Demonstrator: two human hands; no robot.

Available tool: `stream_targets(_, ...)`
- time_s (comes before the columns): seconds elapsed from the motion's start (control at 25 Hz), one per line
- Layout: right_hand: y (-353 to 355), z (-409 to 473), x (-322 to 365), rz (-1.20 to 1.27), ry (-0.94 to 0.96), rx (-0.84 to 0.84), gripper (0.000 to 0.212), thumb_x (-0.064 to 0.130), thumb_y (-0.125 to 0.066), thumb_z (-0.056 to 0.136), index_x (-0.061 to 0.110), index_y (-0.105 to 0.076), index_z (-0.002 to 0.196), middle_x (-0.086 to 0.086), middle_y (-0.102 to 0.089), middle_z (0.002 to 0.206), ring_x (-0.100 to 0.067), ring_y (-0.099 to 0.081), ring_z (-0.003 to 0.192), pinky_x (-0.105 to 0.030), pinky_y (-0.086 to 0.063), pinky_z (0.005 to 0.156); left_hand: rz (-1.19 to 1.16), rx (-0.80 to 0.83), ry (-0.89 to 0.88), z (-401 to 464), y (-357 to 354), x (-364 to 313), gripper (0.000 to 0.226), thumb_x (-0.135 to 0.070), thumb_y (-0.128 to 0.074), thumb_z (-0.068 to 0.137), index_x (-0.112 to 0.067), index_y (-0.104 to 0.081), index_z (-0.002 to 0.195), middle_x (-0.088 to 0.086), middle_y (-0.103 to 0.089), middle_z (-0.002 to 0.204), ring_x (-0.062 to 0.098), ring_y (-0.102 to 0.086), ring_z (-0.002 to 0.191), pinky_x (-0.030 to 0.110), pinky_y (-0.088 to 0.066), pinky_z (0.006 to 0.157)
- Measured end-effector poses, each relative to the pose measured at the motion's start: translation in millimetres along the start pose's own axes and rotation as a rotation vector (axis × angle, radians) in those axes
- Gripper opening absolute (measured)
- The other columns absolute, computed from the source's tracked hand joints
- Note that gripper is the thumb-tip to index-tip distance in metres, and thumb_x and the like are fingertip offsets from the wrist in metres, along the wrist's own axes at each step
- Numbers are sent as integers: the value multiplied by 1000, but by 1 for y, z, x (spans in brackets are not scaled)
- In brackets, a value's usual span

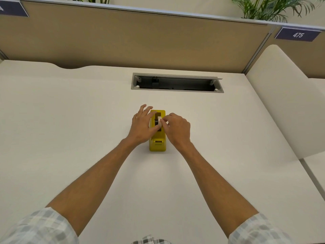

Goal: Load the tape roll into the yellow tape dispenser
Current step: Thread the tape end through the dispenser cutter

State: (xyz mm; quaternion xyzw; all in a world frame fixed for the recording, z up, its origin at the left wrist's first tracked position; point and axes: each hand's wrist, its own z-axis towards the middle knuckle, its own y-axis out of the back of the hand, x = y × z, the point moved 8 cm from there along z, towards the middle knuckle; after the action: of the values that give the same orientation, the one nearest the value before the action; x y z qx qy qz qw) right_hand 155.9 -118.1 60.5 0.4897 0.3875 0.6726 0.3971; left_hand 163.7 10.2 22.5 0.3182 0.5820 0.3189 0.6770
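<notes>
The yellow tape dispenser [157,144] stands on the white desk [70,111], its cutter end toward me. A pale tape roll [159,120] with a dark core sits upright in the dispenser's slot. My left hand [142,125] rests against the dispenser's left side with fingers spread and fairly straight, thumb near the roll. My right hand [177,129] is at the right side, its thumb and forefinger pinching the roll's edge. The lower part of the roll is hidden by my hands.
An open cable tray [176,83] is cut into the desk behind the dispenser. A tan partition [133,37] runs along the back, and a cream side panel [284,103] rises at the right. Plants show above the partition.
</notes>
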Motion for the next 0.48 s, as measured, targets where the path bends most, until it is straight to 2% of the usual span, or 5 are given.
stream_targets(0.16,2,1,1,7,2,-4,29,37,-52,97,18,-74,102,2,-71,98,-19,-66,79,-28,-47,66,8,46,21,0,-6,3,49,-49,-48,92,-25,-51,134,0,-28,157,20,-10,148,52,-13,116)
stream_targets(0.48,1,6,4,-13,18,30,31,37,-50,98,19,-73,108,1,-71,103,-18,-66,85,-24,-41,67,-67,-12,-29,-3,2,-1,45,-41,-63,86,-26,-56,128,-1,-33,154,19,-15,147,51,-21,114)
